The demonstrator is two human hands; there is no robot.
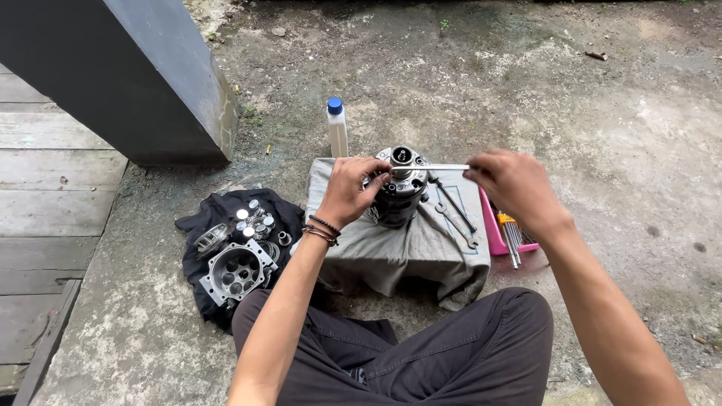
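Note:
A dark metal engine part stands upright on a grey cloth draped over a low block. My left hand rests on the part's left side and pinches one end of a thin silver bar tool lying horizontally across its top. My right hand grips the bar's other end, to the right of the part. Two wrenches lie on the cloth just right of the part.
A black cloth at left carries a silver housing and several small metal parts. A white bottle with a blue cap stands behind. A pink tray with hex keys sits at right. A dark pillar rises at upper left beside wooden planks.

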